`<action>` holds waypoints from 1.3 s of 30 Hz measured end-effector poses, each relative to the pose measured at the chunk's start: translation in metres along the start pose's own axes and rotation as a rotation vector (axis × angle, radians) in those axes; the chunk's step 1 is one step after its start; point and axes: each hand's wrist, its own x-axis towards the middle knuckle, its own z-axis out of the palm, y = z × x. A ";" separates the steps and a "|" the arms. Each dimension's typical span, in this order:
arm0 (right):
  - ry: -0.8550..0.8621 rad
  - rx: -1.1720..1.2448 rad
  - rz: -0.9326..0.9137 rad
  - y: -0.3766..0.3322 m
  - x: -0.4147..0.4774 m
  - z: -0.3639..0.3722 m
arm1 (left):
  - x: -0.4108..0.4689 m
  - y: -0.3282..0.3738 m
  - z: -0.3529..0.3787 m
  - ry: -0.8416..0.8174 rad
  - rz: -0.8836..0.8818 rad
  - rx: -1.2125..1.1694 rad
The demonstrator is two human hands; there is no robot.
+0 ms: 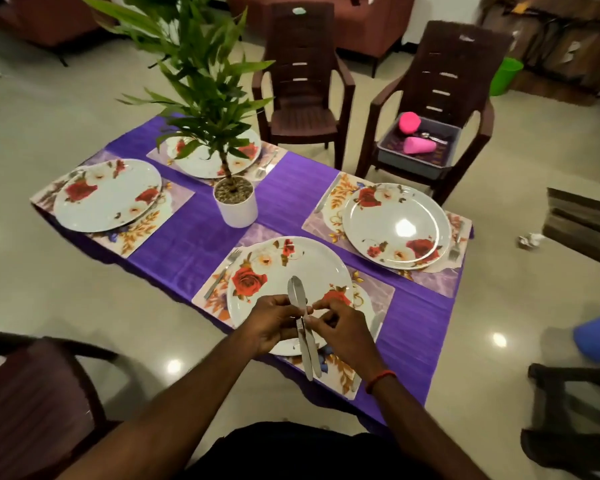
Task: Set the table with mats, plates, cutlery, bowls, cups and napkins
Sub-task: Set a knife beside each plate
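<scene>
Left of frame: a floral plate [108, 194] sits centred on its mat [142, 237], and the mat's outer corner runs to the left edge of the purple tablecloth [194, 244]. No cutlery shows beside it, so this setting probably lacks a knife.

Upper centre: a potted plant [236, 206] stands mid-table. Its leaves screen the far plate [205, 161], which has a fork [265, 166] on its right.

Lower centre: the left hand [271, 323] is curled round two table knives [297, 294]. It holds them over the near plate [281, 268], blades pointing away and handles toward the person. The right hand [343, 327] pinches the pair with thumb and forefinger where blades meet handles, probably to peel one knife off so each can be laid singly. The near fork [222, 271] lies on the mat left of the near plate.

Right of frame: the right plate [395, 226] has a laid knife [326, 199] on one side and a right fork [456, 244] on the other. That fork lies close to the table's right edge.

Upper right: a grey tub [416, 164] on a chair holds pink cups [420, 145], so the cups are not yet out.

Room to move: bare cloth runs between the mats. The near mat's lower corner meets the table's near edge. The leaves overhang the far setting, so a reach there probably has to come in from the side.
</scene>
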 end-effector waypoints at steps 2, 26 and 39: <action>-0.059 -0.024 -0.031 -0.007 0.004 0.011 | -0.007 -0.002 -0.006 0.068 0.018 -0.045; -0.296 -0.137 -0.163 -0.102 0.078 0.157 | -0.010 0.041 -0.167 0.381 0.084 -0.343; -0.198 -0.607 -0.361 -0.167 0.126 0.283 | -0.011 0.098 -0.309 0.313 0.141 -0.330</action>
